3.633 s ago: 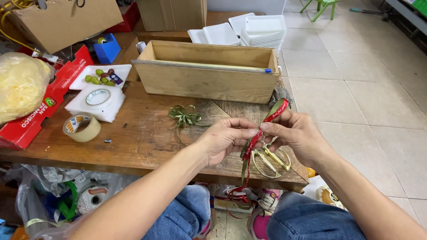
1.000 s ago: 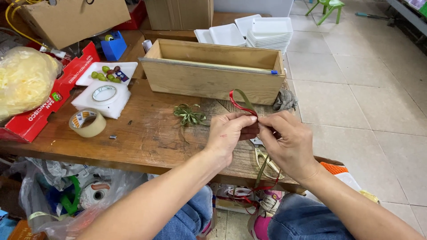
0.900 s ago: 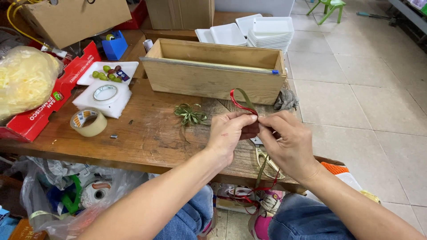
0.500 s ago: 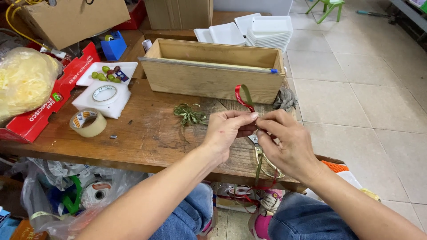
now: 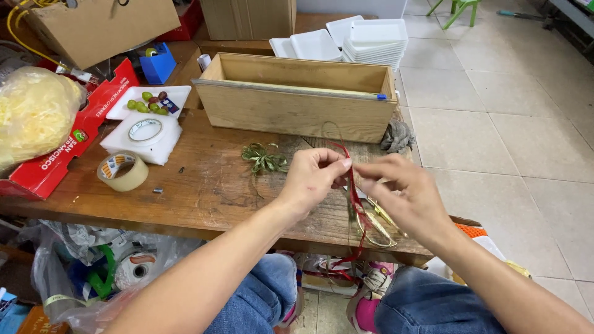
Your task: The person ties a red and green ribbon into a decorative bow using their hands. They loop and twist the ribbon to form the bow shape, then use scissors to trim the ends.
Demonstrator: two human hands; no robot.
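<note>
A tiled floor fills the right of the frame, and a worn wooden table (image 5: 204, 204) takes the centre and the left.

In the middle of the frame, both hands work on a red ribbon (image 5: 352, 179) above the table edge. The left hand (image 5: 312, 179) pinches it narrowly between thumb and fingertips; the right hand (image 5: 405, 195) holds it close beside, fingers half curled. The loose tail hangs down below the table edge, so I think it could snag there and pull the loop out of the fingers. Gold scissors (image 5: 374, 219) lie under the hands, I believe; a careless reach could meet the blades.

The long wooden box (image 5: 297, 114) in the upper centre looks empty inside. The white tray (image 5: 176, 93) at upper left holds green and dark grapes (image 5: 148, 105).
</note>
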